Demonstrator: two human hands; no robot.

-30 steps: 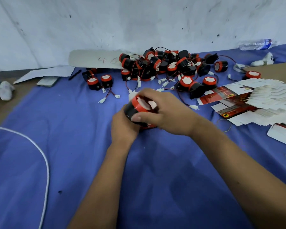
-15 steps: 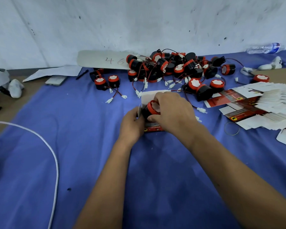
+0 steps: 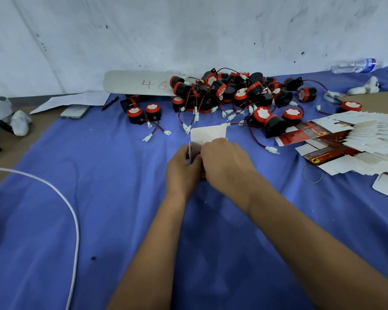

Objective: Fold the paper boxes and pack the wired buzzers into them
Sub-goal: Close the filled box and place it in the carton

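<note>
In the head view, the left hand [image 3: 184,173] grips the paper box [image 3: 207,135] at mid-cloth. The right hand [image 3: 225,164] curls over its opening, covering the buzzer. The buzzer pile [image 3: 229,92] lies beyond; flat boxes [image 3: 345,144] lie to the right.

Left hand [image 3: 183,168] and right hand [image 3: 225,162] together, fingers curled, forearms converging.

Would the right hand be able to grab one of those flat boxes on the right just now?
Probably not at once: the right hand is busy at the box with the left hand. Once freed, the flat boxes lie open on the cloth, with nothing between.
</note>
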